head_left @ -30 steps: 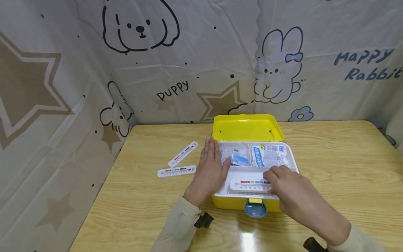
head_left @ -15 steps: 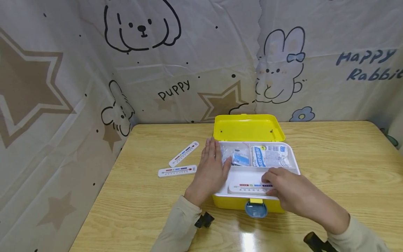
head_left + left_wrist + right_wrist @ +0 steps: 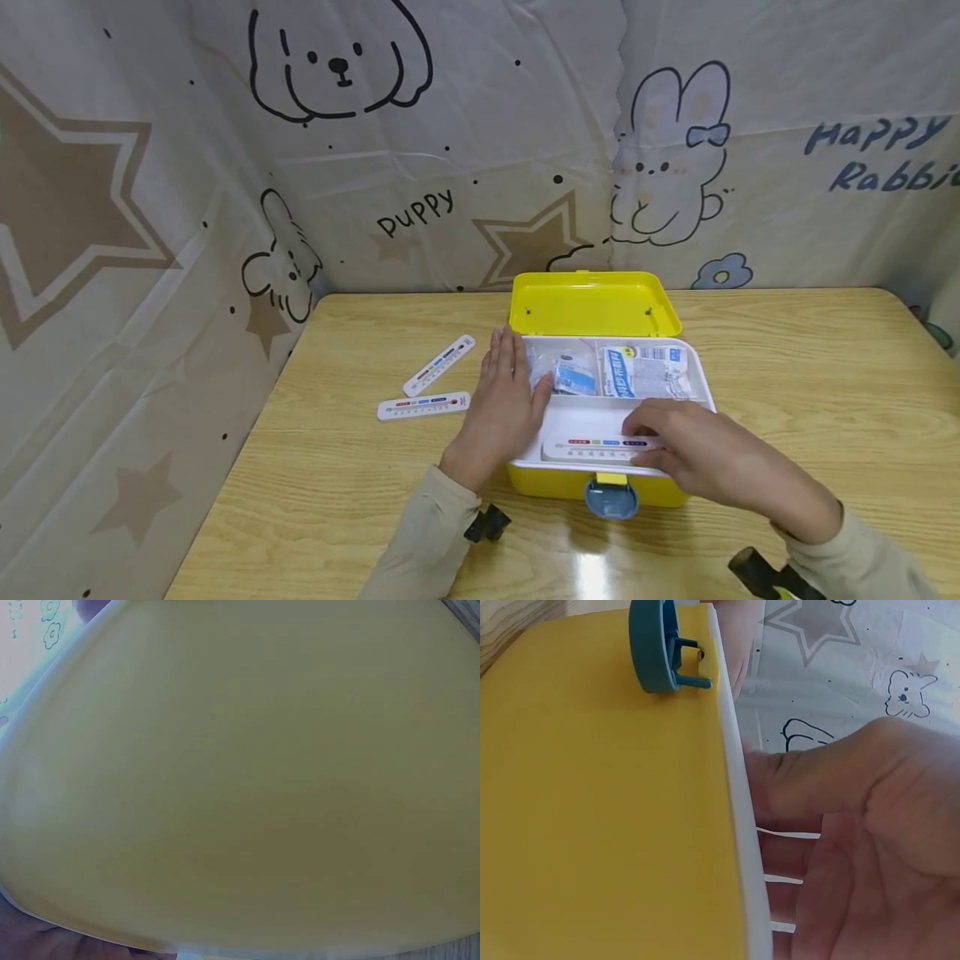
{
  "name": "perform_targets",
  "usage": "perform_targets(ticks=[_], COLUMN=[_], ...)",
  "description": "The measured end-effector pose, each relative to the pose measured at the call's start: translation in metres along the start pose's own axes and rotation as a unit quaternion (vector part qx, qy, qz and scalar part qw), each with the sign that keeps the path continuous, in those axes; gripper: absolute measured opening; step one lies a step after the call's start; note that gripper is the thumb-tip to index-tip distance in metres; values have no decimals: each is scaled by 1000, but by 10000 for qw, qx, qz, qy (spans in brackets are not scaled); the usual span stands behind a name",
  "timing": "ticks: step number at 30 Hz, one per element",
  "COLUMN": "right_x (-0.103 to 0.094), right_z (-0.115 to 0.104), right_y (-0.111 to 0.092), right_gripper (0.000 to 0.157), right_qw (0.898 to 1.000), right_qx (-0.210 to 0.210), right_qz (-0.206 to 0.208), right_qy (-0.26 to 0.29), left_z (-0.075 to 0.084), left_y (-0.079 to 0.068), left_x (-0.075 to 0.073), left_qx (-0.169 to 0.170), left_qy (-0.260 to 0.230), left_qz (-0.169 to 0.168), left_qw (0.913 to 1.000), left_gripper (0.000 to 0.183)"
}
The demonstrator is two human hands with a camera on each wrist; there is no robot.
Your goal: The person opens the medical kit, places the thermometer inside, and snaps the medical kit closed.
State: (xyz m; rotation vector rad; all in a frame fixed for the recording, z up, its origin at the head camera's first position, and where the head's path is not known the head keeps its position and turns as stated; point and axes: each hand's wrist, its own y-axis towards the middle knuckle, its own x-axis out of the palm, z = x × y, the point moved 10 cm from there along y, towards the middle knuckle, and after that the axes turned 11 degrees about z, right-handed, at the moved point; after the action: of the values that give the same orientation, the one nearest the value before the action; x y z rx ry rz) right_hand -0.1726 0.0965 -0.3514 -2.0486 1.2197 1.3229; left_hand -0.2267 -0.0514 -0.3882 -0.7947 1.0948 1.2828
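Note:
A yellow first-aid box stands open on the table, with a white tray at its top. My left hand rests along the tray's left rim, fingers straight and together. In the tray's front compartment lies a white strip thermometer with coloured marks. My right hand pinches its right end between thumb and fingers. The box's yellow front fills much of the right wrist view, hiding the fingertips behind the white rim. Yellow box wall covers nearly all of the left wrist view.
Two more strip thermometers lie on the table left of the box. Packaged gauze and a blue-and-white packet sit in the rear compartments. The yellow lid leans back; a blue-grey latch hangs at the front.
My right hand has shifted slightly toward the front of the tray, and the thermometer in it has come down nearer the front wall. The left hand has stayed on the rim.

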Motion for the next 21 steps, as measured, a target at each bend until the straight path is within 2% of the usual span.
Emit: perform_targets(ticks=[7, 13, 18, 21], right_x=[3, 1, 2, 3], right_z=[2, 3, -2, -6], right_y=[0, -1, -6, -7], right_gripper=[17, 15, 37, 44], right_qw=[9997, 9983, 9970, 9970], right_qx=[-104, 49, -25, -130], right_qz=[-78, -183, -233, -212], right_qy=[229, 545, 739, 739], left_z=[1, 1, 1, 1], left_y=[-1, -1, 0, -1], left_x=[-1, -1, -1, -2], left_qx=[34, 69, 57, 47], left_qy=[-65, -96, -126, -91], left_qz=[28, 52, 59, 65], left_qw=[10000, 9999, 9999, 9999], left_gripper=[73, 73, 73, 72])
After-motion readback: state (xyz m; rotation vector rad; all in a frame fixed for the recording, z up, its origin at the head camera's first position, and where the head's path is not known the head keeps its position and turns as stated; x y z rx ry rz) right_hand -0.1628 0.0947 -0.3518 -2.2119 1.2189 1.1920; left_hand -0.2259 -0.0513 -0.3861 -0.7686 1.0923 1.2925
